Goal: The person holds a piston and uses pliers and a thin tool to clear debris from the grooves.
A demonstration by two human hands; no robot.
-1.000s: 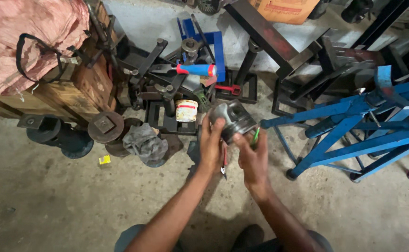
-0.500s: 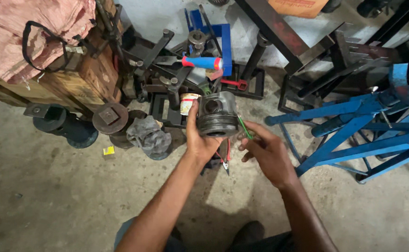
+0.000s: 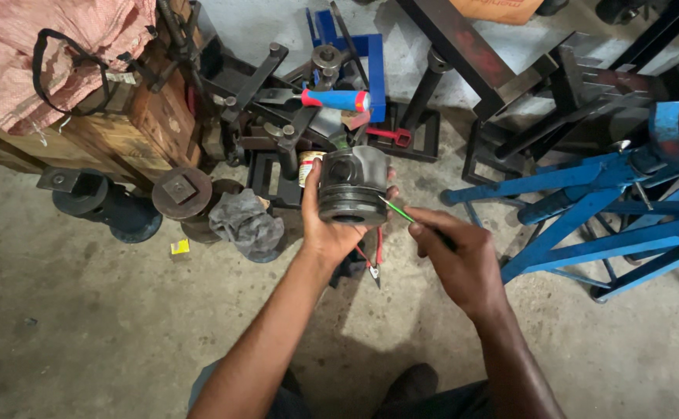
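Gripping a piston, left hand; right hand pinches green pick.

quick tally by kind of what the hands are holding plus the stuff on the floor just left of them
piston, in the left hand: 1
thin green tool, in the right hand: 1
grey rag: 1
round dark metal bases: 2
small yellow scrap: 1
red-handled pliers, below the piston: 1
total: 7

Workshop — stained concrete floor, blue steel stands, scattered metal parts
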